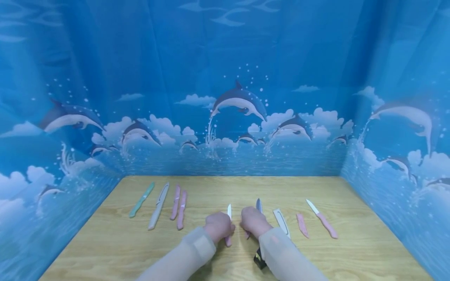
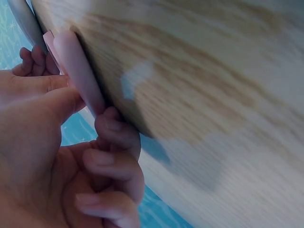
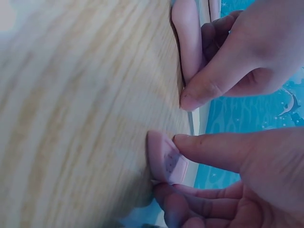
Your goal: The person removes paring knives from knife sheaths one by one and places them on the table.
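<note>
My left hand (image 1: 218,225) pinches a knife with a pink handle (image 1: 228,240) and a pale blade pointing away from me. In the left wrist view that handle (image 2: 78,69) lies close to the wooden surface. Just to its right, my right hand (image 1: 254,221) holds a short pink knife sheath (image 3: 165,157) between thumb and fingers; small holes mark its face. Most of this sheath is hidden by the hand in the head view. A grey blade (image 1: 259,205) shows beyond the right hand, with the rest of it covered.
To the right lie a white sheath (image 1: 281,222), a pink sheath (image 1: 302,225) and an unsheathed pink-handled knife (image 1: 327,224). At left are a green knife (image 1: 141,200), a white one (image 1: 158,207) and two pink ones (image 1: 181,212). Dolphin-print curtains (image 1: 225,58) border the wooden table (image 1: 123,257).
</note>
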